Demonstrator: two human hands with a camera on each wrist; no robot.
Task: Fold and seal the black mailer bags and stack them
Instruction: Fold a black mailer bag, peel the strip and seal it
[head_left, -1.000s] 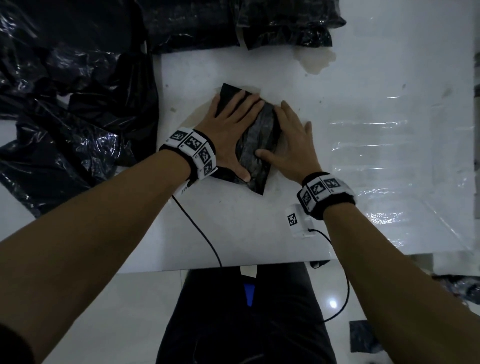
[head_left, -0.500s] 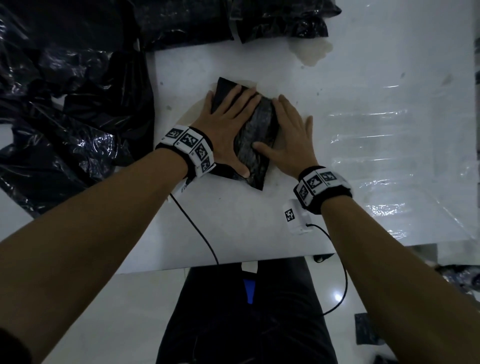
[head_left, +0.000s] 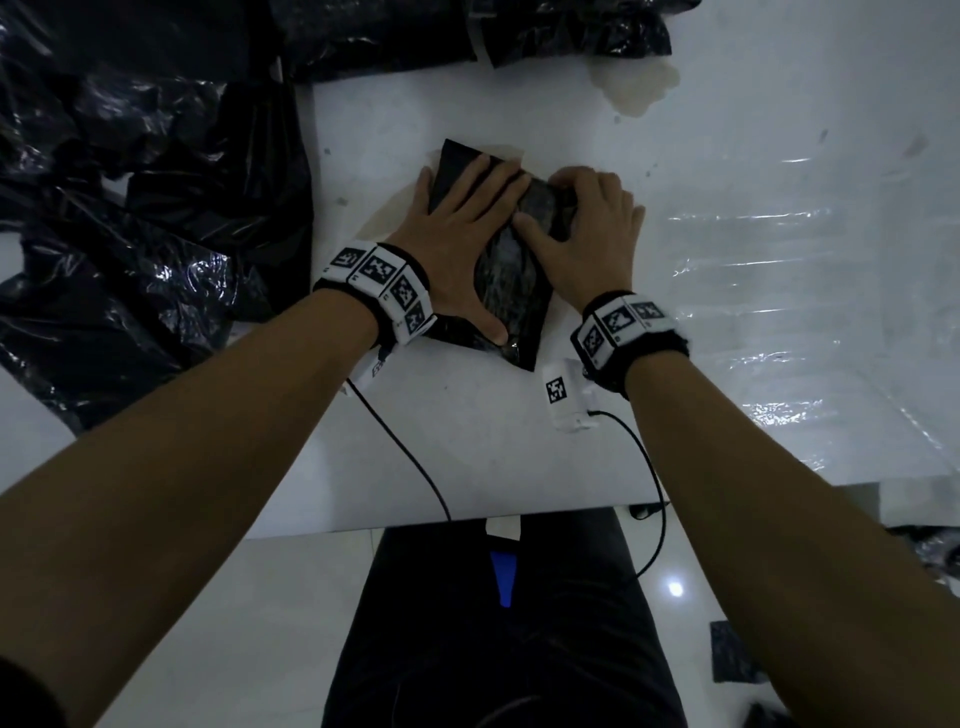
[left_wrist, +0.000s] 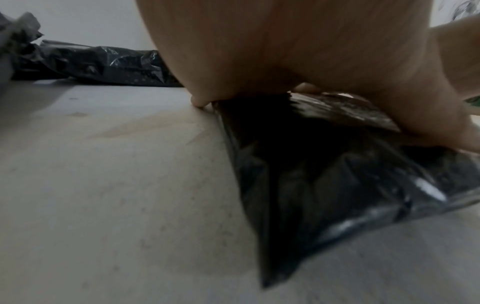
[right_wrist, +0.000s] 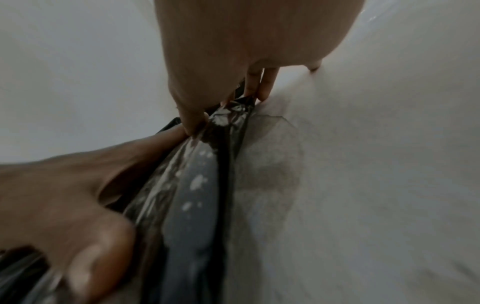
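A folded black mailer bag (head_left: 511, 291) lies on the white table (head_left: 467, 441), in front of me. My left hand (head_left: 462, 234) lies flat on its left half, fingers straight and pressing down. My right hand (head_left: 587, 228) is at the bag's right edge, fingers curled over the far right corner and thumb on top. In the right wrist view the fingertips (right_wrist: 262, 90) hook the edge of the bag (right_wrist: 197, 195) against the table. The left wrist view shows the bag (left_wrist: 324, 185) under my palm (left_wrist: 285, 51). Most of the bag's top is hidden by both hands.
A heap of loose black mailer bags (head_left: 130, 208) covers the table's left side, with more along the far edge (head_left: 519, 31). Clear plastic film (head_left: 779, 286) lies on the right. A beige stain (head_left: 634, 88) marks the far table. The near table edge (head_left: 441, 522) runs above my lap.
My right hand's fingers, flat on the bag before, have curled over its far right edge. The left hand keeps pressing in the same place.
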